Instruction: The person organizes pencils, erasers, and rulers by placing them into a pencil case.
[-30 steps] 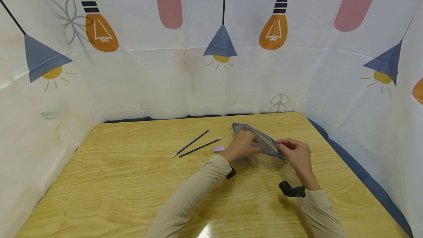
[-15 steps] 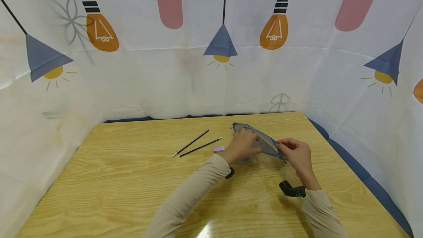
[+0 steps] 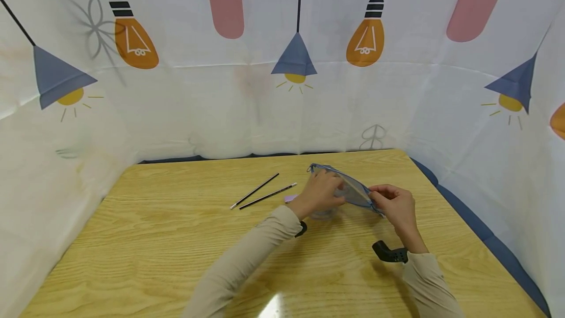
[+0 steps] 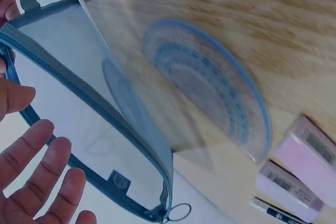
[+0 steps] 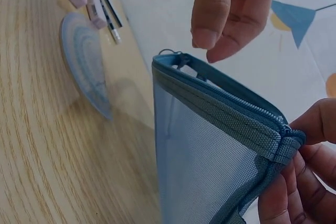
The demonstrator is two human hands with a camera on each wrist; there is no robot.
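A blue mesh zip pouch is held up on the right side of the table, its zipped mouth gaping in both wrist views. My right hand pinches one end of it; in the right wrist view the fingers grip the corner by the zipper. My left hand hovers by the pouch with fingers spread, holding nothing; in the left wrist view its fingers lie near the opening. A clear blue protractor lies on the table beside the pouch.
Two black pencils lie left of my left hand. Two erasers, one pink and one lilac, lie together next to the protractor. A white curtain with printed lamps stands round the wooden table.
My left hand has shifted slightly left, and its wrist now covers part of the eraser in the head view. My right hand and the pouch have hardly moved.
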